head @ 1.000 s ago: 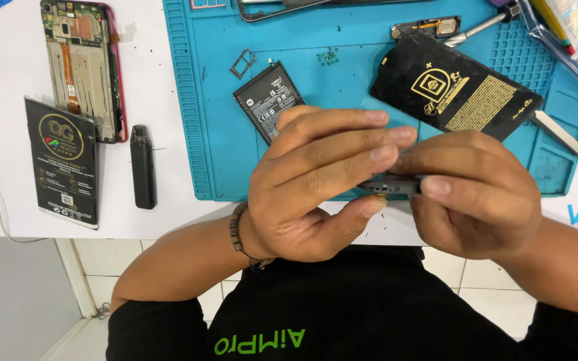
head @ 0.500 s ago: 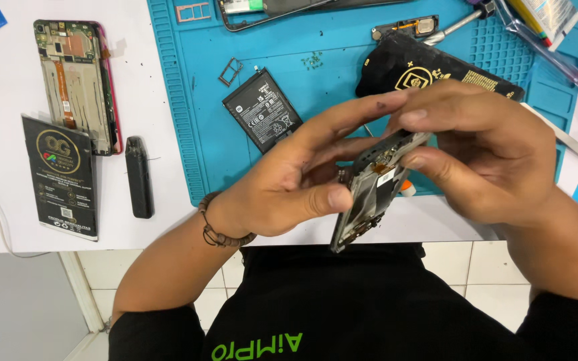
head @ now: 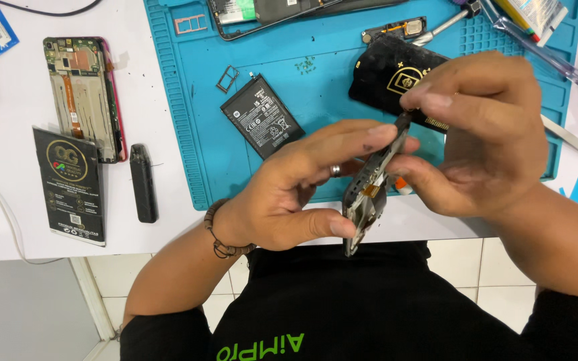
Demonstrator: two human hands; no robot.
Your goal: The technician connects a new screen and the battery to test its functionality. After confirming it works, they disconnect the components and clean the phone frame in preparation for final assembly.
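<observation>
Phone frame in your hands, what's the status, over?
Left hand and right hand both grip the phone frame, held edge-on above the table edge. Fingers pinch its top end. Battery lies apart on the blue mat. Nothing blocking.

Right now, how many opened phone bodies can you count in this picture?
3: one held edge-on between both hands, one lying on the white table at left, one partly cut off at the mat's top edge. Others may lie outside the view.
</observation>
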